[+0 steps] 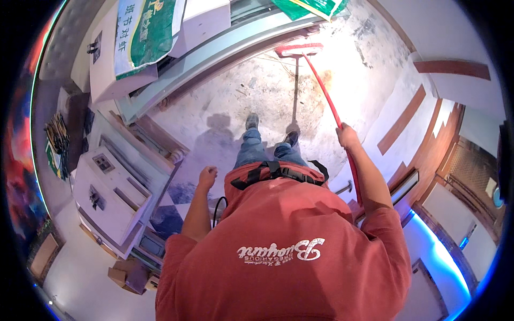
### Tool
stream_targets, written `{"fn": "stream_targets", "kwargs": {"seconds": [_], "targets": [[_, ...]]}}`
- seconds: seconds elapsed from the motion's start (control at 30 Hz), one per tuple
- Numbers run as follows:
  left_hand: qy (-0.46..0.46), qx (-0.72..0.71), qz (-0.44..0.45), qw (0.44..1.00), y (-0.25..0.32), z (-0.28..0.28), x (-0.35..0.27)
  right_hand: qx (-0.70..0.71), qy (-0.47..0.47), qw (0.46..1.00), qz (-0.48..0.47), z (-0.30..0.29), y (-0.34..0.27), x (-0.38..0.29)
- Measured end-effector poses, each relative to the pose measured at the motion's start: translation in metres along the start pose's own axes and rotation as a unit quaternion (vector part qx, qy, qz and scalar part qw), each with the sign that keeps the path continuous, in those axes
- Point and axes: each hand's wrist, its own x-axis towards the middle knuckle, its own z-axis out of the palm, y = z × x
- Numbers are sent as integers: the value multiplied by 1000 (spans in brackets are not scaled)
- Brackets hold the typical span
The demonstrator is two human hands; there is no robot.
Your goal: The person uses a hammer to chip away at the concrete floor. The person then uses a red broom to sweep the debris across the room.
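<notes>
My right hand [347, 136] is closed around the red handle of a push broom [327, 94]. The handle's rear part runs back under my right forearm. At its far end the broom head [299, 49], red with pale parts, rests on the stained floor [257, 86] near the base of a long counter, with thin strands beside it. My left hand [208, 177] hangs at my left side, its fingers loosely curled, with nothing seen in it. Bits of debris lie on the floor between my shoes and the broom head.
A long counter [192, 66] with a glass-like front edge runs along the left and far side, with green-and-white printed sacks [150, 36] on it. White cabinets [108, 192] stand at the left, a cardboard box [130, 277] behind them. Brown strips mark the wall at right.
</notes>
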Motion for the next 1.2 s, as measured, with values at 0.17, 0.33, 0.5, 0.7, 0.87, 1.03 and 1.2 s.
{"fn": "stream_targets", "kwargs": {"seconds": [0.17, 0.33, 0.5, 0.7, 0.87, 1.03, 1.2], "targets": [[42, 31, 56, 997, 23, -8, 4, -170, -38, 985, 16, -27, -24, 29], [67, -37, 80, 994, 35, -1, 4, -273, -43, 961, 26, -92, -16, -20], [28, -50, 5, 998, -11, 14, 7, -277, -46, 959, 27, -131, -28, -52], [-26, 2, -31, 999, -25, 15, 10, -166, 2, 986, -32, -89, -11, 7], [37, 0, 47, 998, 11, -13, 27, -223, -24, 974, 35, -61, -6, -4], [64, -34, 84, 994, 54, -19, 33, -142, -31, 989, -4, -63, 59, -54], [4, 5, 42, 999, 18, -4, 32, -38, 5, 996, 86, -54, 74, -73]]}}
